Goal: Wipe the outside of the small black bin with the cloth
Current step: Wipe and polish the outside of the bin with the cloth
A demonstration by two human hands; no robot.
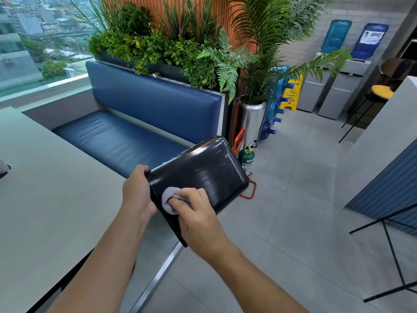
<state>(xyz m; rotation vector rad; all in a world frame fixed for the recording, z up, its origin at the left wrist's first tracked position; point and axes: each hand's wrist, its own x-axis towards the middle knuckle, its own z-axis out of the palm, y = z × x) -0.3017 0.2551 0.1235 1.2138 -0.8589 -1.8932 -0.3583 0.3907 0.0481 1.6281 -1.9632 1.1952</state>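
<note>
A left hand (137, 190) grips the small glossy black plastic bin (203, 172) at nine o'clock; the right hand (196, 213), pinching a wadded grey cloth (168, 199), should stroke firmly toward two o'clock.

This looks like an office break room, high up. The window (27, 41) at the upper left shows the city below. A blue bench (140, 102) sits by a gray table (45, 199). Water coolers (343, 93) and a wet-floor sign (291, 93) stand at the upper right.
</note>
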